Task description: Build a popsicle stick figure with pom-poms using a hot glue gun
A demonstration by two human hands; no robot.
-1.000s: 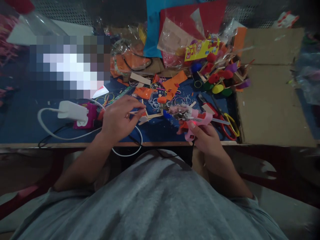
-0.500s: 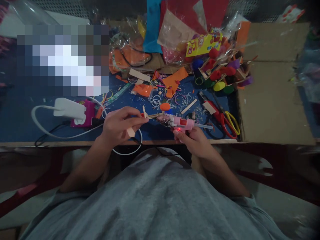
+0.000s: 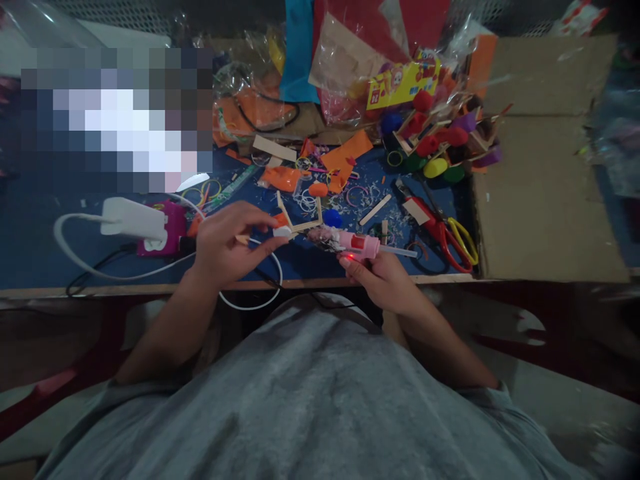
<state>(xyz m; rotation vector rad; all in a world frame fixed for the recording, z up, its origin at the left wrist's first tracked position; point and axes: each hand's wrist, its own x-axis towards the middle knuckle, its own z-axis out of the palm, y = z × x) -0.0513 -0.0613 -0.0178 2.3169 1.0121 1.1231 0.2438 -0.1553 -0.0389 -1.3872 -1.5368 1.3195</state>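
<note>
My left hand [image 3: 225,243] is closed, its fingertips pinching a small frame of wooden craft sticks [image 3: 303,227]. An orange and white piece [image 3: 282,227] shows at the fingertips, on or beside the frame's left end. My right hand [image 3: 383,280] is wrapped round a pink hot glue gun [image 3: 345,241] with a red light lit. A clear glue stick [image 3: 403,251] juts from its back. The gun's dirty, foil-like nozzle end points left and is close to the frame; whether they touch I cannot tell. A blue round piece [image 3: 333,218] lies just behind.
On the left stands a purple power socket [image 3: 169,217] with a white plug [image 3: 133,220] and looping cables. Red-handled scissors [image 3: 443,243] and a loose craft stick [image 3: 375,210] lie right. Behind are scraps, colourful stick assemblies [image 3: 445,143] and a cardboard sheet [image 3: 545,193].
My left hand has turned the stick frame, so its upright sticks and the orange and white piece show more. The glue gun has shifted slightly left in view.
</note>
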